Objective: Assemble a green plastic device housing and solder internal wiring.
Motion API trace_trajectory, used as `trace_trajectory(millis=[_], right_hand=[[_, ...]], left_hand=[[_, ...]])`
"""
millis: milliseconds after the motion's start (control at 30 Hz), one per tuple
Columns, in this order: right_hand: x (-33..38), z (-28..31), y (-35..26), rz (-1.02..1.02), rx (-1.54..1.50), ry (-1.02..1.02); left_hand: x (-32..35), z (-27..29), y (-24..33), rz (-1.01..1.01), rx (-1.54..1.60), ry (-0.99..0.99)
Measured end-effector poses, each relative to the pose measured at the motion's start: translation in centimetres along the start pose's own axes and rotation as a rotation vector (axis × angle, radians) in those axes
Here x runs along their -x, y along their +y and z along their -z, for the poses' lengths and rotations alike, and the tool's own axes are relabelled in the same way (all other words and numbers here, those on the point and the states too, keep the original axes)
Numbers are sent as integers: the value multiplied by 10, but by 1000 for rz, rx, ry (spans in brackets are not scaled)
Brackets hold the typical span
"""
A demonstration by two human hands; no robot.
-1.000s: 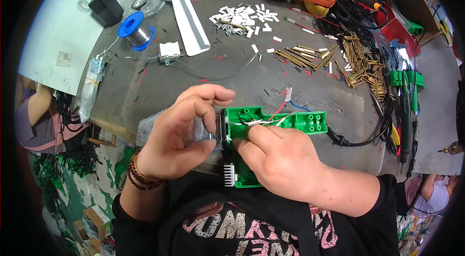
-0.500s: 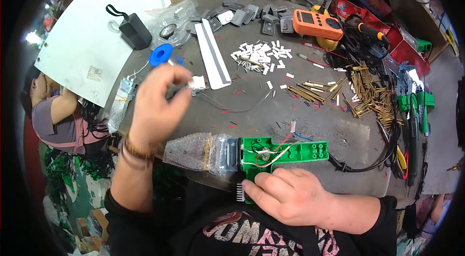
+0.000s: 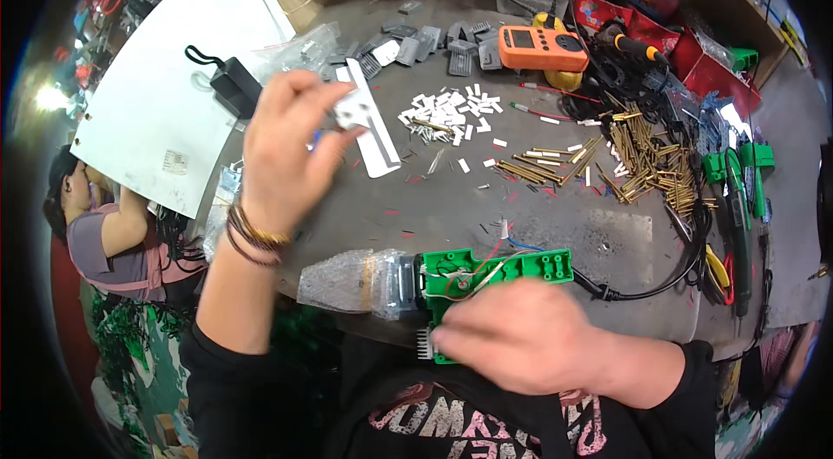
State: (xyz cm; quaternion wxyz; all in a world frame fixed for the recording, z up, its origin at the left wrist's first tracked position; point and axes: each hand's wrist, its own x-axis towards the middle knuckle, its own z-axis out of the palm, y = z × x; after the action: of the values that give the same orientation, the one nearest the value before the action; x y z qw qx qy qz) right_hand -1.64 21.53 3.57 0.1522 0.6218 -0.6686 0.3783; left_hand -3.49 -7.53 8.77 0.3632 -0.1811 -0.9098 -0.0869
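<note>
My left hand [image 3: 299, 134], raised over the left of the table, pinches a small white block [image 3: 352, 110] between thumb and fingers; motion blurs the block. Near the front edge lies an open green plastic housing [image 3: 548, 265], with red, white and blue wires inside and a black cord at its right end. My right hand [image 3: 516, 333], also blurred, is curled on its near part, which it partly hides. A grey-black toothed piece [image 3: 423, 344] sticks out beside those fingertips. Bubble wrap [image 3: 334, 283] covers the housing's left end.
White sleeves [image 3: 442, 112] and brass rods [image 3: 642, 155] lie in piles. An orange meter [image 3: 542, 49] stands behind them, near grey ribbed parts [image 3: 460, 60]. A soldering iron [image 3: 737, 233] and yellow-handled pliers [image 3: 717, 272] are at right. Another person [image 3: 113, 233] sits at left.
My left hand has closed on the white block and lifted it from the table. My right hand has shifted slightly on the green housing. The whole view has shifted a little.
</note>
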Motion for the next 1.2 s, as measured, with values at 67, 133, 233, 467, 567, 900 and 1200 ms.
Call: trace_trajectory(millis=[67, 133, 233, 467, 567, 900, 1200], right_hand=[[-7, 30, 5, -249, -10, 248], [-12, 40, 8, -549, -469, 380], [-3, 51, 6, -799, -895, 46], [23, 94, -21, -986, -1017, 105], [40, 112, -35, -1026, -1043, 90], [65, 124, -52, -839, -172, -508], [63, 102, -45, -614, -267, -414]], left_hand=[[-4, -4, 39, -222, -50, 19], [0, -14, 91, -373, 50, 14], [9, -22, 151, -392, 186, 113], [11, -37, 166, -466, 189, 372], [9, -40, 155, -378, 231, 143], [17, -14, 167, -547, 176, -326], [61, 28, 158, -376, 39, -368]])
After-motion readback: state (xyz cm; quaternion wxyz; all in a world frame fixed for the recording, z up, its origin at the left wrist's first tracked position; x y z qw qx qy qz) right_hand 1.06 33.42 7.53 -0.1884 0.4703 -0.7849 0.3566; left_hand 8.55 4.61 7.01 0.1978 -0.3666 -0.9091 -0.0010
